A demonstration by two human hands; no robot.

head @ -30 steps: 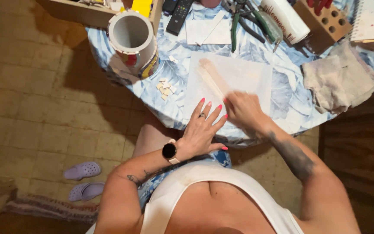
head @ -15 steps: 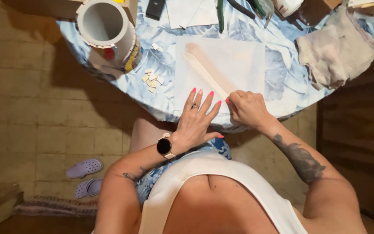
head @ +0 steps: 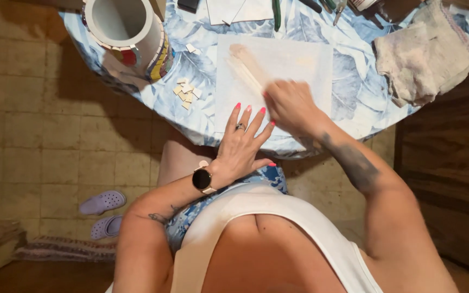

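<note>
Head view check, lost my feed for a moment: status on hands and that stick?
Left hand flat on white sheet, fingers spread. Right hand gripping pale stick on the sheet. Tile bits off to the side, nothing in the way.

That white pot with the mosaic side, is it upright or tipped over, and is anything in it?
Upright and empty, as far as shows. The white pot stands on the table with its round mouth facing up, and the visible inside is bare white.
</note>
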